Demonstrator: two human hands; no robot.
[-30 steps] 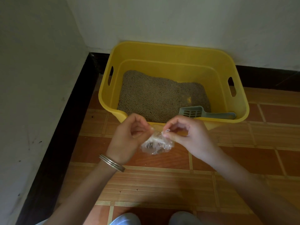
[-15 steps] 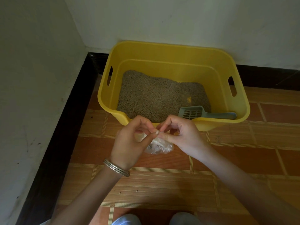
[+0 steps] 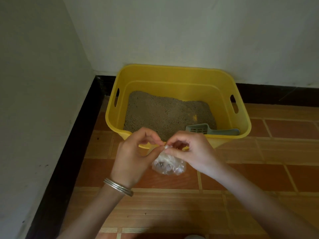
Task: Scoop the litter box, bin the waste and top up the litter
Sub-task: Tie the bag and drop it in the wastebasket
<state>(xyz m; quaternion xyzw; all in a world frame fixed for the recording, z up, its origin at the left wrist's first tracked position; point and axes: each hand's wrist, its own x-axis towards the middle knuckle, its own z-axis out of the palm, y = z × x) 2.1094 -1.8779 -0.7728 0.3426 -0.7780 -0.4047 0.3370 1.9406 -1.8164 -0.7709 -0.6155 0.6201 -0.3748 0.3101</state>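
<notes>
A yellow litter box (image 3: pixel 172 75) stands in the room's corner, holding grey-brown litter (image 3: pixel 164 112). A grey-green slotted scoop (image 3: pixel 210 130) lies in its near right corner, handle pointing right. In front of the box hangs a small clear plastic bag (image 3: pixel 168 164) with dark clumps inside. My left hand (image 3: pixel 134 156) and my right hand (image 3: pixel 191 152) both pinch the bag's gathered top between thumb and fingertips, close together. Two metal bangles (image 3: pixel 119 187) sit on my left wrist.
White walls meet behind and to the left of the box, with a black skirting strip (image 3: pixel 69 161) along their base. The floor is orange-brown tile (image 3: pixel 172 213) stretching to the right and toward me.
My hands have drawn together at the bag's mouth, and the bag's top is now bunched between my fingertips. The camera has tilted up a little.
</notes>
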